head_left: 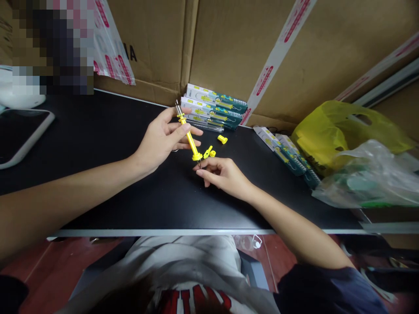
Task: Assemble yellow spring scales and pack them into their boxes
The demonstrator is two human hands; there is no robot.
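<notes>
My left hand [165,137] is closed round a slim yellow spring scale [190,138], held tilted above the black table. A metal coil or tip pokes out at its upper end, and a wide yellow collar is at the lower end. At that lower end, the thumb and fingertips of my right hand [222,174] pinch a thin dark metal hook [200,165], partly hidden by the fingers. Just beyond lie small yellow parts: a cap [222,139], a flat piece [208,151] and a little ring [212,154].
Behind my hands, printed boxes [212,111] stack against a cardboard wall [229,48], with a clear tube [209,127] before them. More boxes [283,150] lie right, beside a yellow bag [322,131] and a clear plastic bag [369,179]. A phone [22,135] rests left.
</notes>
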